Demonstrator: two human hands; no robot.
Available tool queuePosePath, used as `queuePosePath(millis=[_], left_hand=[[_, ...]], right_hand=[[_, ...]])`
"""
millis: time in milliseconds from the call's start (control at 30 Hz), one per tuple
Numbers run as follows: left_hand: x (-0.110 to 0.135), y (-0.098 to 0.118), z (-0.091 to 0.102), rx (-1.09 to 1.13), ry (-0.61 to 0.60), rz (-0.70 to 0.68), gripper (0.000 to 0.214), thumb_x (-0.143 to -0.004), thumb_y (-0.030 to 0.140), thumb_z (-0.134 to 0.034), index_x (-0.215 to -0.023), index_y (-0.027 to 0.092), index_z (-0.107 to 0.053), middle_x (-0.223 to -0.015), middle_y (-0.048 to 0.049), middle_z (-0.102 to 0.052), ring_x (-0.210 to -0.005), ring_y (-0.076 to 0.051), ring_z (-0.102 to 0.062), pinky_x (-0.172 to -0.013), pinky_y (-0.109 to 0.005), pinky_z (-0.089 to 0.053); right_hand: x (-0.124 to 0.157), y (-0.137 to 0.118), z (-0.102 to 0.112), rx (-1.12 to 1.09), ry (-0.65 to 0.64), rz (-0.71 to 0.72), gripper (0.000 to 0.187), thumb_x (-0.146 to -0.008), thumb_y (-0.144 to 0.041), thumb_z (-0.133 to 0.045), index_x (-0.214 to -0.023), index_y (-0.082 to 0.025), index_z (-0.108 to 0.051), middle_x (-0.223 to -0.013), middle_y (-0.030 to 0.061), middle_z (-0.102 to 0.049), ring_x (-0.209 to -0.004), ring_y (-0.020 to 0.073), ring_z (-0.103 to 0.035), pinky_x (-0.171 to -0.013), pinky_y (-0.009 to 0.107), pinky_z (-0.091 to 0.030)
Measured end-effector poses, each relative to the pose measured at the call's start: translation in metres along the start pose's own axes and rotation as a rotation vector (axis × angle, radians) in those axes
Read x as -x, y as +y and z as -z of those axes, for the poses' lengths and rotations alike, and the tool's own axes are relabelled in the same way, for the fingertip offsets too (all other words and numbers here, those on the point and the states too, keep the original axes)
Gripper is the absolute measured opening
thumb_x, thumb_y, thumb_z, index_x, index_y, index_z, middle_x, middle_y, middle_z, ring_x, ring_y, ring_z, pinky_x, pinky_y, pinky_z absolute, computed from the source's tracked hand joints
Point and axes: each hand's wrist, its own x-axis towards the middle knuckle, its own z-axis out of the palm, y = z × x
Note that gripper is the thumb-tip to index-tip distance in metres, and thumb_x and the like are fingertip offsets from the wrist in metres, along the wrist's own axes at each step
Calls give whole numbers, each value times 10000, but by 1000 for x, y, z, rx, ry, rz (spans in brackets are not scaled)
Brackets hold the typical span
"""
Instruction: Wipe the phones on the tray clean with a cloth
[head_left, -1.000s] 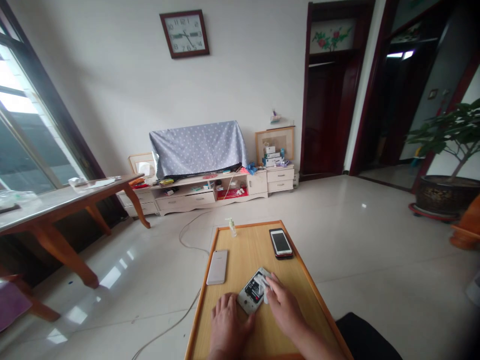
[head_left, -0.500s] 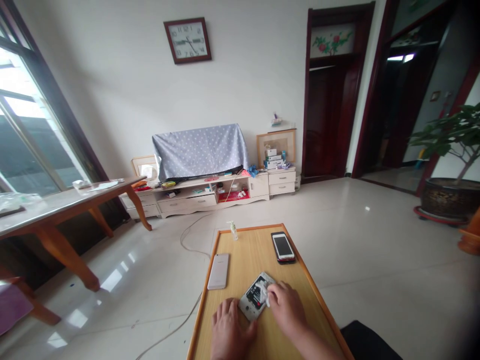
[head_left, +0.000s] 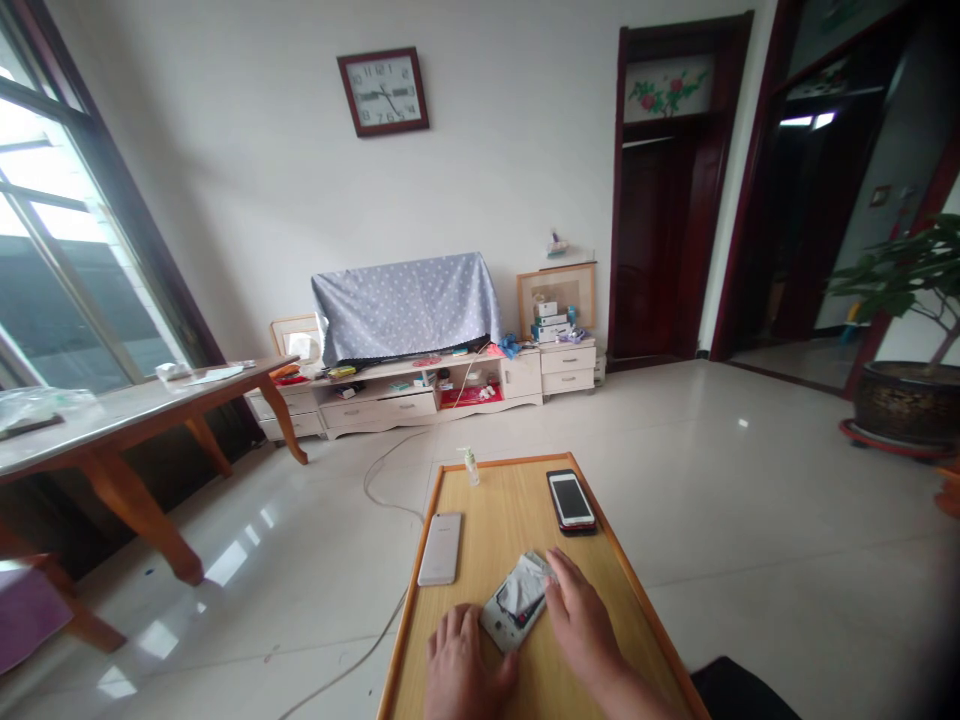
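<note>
Left hand (head_left: 465, 662) fingers lie flat, bracing the phone (head_left: 510, 628), while right hand (head_left: 583, 628) fingers press a wipe (head_left: 525, 592) flat at its 1 o'clock end; the next stroke, I judge, needs steady bracing.

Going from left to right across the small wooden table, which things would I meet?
pale phone → small bottle → half-covered phone under a white cloth → red-cased phone
</note>
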Motion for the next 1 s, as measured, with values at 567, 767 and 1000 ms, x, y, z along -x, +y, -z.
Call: queuePosePath(millis=[567, 767, 1000], left_hand=[[-5, -4, 2, -29, -117, 9, 597, -790, 461, -564, -1343, 236, -551, -1417, -90, -534, -1323, -279, -433, -1093, -376, -283], [-2, -1, 7, 3, -99, 14, 639, -761, 490, -582, -1338, 213, -562, -1405, -101, -543, -1318, -293, -433, -1103, -392, -275], [-8, -10, 6, -39, -189, 18, 504, -874, 292, -426, -1367, 280, -531, -1444, -47, -521, -1319, -236, -442, -1076, -345, -297]], right_hand=[[18, -11, -19, 260, -371, 394, 617, -1002, -570, -410, -1504, -213, -447, -1542, 97, -411, -1440, 302, -382, -1208, 498, -285], [9, -14, -24, 278, -273, 168, 627, -996, -596, -391, -1426, -171, -558, -1529, 137, -421, -1440, 351, -369, -1199, 551, -285], [35, -32, -60, 146, -467, 457, 614, -966, -596, -460, -1432, -207, -553, -1466, 101, -515, -1380, 319, -469, -1159, 457, -382]])
